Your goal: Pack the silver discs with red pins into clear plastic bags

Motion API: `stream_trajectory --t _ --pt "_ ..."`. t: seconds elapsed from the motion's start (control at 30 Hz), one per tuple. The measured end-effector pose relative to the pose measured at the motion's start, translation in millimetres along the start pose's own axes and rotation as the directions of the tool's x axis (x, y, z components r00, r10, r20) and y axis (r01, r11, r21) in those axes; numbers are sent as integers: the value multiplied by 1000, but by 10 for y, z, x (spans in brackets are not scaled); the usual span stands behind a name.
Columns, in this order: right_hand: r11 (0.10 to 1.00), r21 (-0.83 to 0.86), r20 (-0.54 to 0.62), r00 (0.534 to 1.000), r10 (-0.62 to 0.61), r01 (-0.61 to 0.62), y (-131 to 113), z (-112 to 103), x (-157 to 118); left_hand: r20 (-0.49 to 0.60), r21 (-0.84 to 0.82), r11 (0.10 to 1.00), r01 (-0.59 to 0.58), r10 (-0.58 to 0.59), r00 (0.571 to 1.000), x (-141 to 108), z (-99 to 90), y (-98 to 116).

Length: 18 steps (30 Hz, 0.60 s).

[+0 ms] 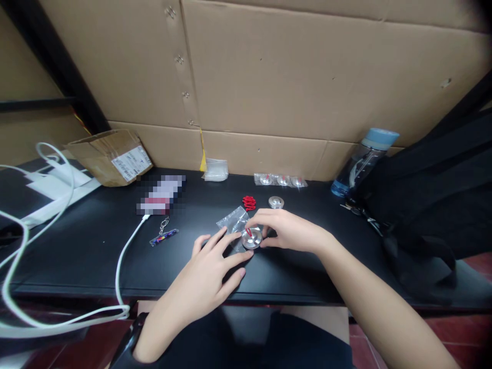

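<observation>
"Entry one, left hand (209, 271)?"
"Fingers spread apart, two tips at the rim of one clear round disc (252, 240)."
"Entry two, right hand (294, 231)?"
"Fingers curled about that disc's right side and red cord loop (248, 232); firmness of grip, cannot tell."
"Adjacent stock?"
"Clear plastic bag (235, 221), just beyond left fingers. Red cord bundle (249, 203) and second clear disc (275, 202), beyond right fingers."
</observation>
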State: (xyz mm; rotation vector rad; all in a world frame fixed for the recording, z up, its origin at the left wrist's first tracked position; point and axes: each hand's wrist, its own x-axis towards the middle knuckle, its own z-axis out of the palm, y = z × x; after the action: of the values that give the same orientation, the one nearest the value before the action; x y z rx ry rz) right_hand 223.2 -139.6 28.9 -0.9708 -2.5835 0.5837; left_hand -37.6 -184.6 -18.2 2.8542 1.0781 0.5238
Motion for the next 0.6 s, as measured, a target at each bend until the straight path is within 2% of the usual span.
stream_trajectory --t 0.13,0.33,0.6 --pt "999 -48 -75 997 16 -20 78 58 48 8 -9 1000 -9 9 1000 -12 10 -25" --pt "990 -139 -203 979 -27 -1 140 174 145 8 19 1000 15 -15 1000 -36 50 -56" --pt "987 -158 -209 978 -15 -18 147 274 218 -61 47 994 104 -101 993 -47 115 -61"
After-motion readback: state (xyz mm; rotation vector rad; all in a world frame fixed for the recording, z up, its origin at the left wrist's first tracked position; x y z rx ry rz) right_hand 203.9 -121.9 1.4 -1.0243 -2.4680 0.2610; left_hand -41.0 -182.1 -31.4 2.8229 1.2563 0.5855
